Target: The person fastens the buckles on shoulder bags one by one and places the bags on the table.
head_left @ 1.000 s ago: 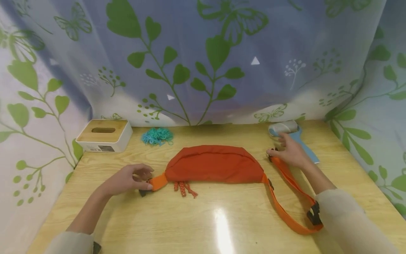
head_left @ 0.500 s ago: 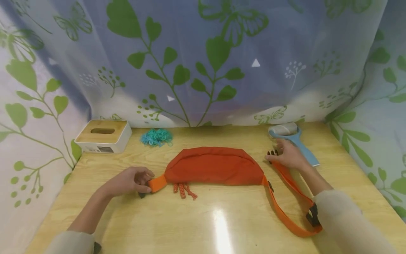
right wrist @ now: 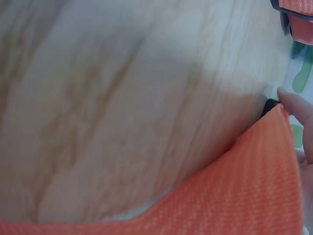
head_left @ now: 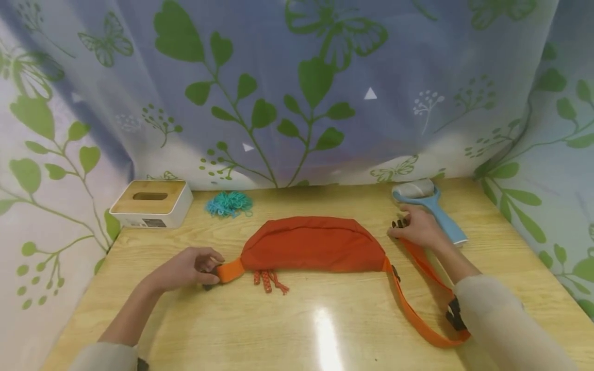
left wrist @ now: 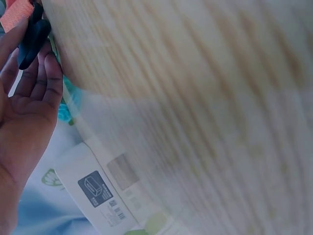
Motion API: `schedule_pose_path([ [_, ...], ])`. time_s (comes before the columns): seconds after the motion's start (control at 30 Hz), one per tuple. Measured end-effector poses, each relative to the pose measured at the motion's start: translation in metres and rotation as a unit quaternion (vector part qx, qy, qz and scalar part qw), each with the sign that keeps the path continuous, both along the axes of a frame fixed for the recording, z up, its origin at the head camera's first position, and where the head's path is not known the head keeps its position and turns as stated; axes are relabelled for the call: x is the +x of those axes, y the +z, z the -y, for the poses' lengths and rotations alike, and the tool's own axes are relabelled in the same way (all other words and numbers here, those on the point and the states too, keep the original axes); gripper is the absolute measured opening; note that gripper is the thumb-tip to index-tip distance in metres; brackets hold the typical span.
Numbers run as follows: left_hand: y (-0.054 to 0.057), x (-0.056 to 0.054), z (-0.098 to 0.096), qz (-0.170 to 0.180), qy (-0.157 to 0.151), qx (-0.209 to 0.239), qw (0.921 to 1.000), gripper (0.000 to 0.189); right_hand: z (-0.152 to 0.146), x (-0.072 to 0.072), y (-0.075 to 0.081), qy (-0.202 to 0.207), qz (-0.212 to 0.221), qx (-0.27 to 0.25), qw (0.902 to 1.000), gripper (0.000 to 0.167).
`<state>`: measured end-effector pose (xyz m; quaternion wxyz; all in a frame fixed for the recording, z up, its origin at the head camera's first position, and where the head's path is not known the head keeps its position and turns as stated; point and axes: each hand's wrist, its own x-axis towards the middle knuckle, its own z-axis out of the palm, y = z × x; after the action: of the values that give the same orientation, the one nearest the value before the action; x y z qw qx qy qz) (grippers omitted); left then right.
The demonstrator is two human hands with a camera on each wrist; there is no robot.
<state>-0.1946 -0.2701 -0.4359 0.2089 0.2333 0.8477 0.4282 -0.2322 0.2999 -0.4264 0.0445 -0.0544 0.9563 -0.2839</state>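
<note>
A red-orange waist bag lies flat mid-table, with braided zipper pulls below its lower edge. At its left end my left hand pinches the black buckle on the short orange strap. My right hand holds the black buckle end of the long strap between thumb and fingers, right of the bag. That orange strap loops toward the front, with a black slider near the right sleeve. In the right wrist view the strap fills the lower part, and the fingertips are partly hidden.
Behind the right hand lies a blue-handled lint roller. A tissue box with a wooden lid stands at the back left, beside a tangle of turquoise yarn. A patterned curtain hangs along the table's back.
The right hand's fingers have drawn in on the black buckle end, away from the lint roller. The left hand stays at its buckle with fingers slightly closer. The bag keeps its place.
</note>
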Motion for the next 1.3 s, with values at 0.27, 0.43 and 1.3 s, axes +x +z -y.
schedule_pose_path([
  [0.27,0.003,0.0,0.004,-0.006,0.008,0.0,1.0,0.038,-0.001,-0.001,0.004,0.015,-0.011,0.003,0.9998,0.087],
  [0.43,0.003,0.003,0.006,0.001,0.011,0.013,0.9999,0.037,-0.003,0.0,0.006,0.016,-0.003,0.005,0.9998,0.079],
  [1.3,0.002,0.002,0.013,-0.006,0.037,0.008,0.9993,0.027,-0.01,0.006,0.004,-0.037,-0.023,0.005,0.999,0.035],
])
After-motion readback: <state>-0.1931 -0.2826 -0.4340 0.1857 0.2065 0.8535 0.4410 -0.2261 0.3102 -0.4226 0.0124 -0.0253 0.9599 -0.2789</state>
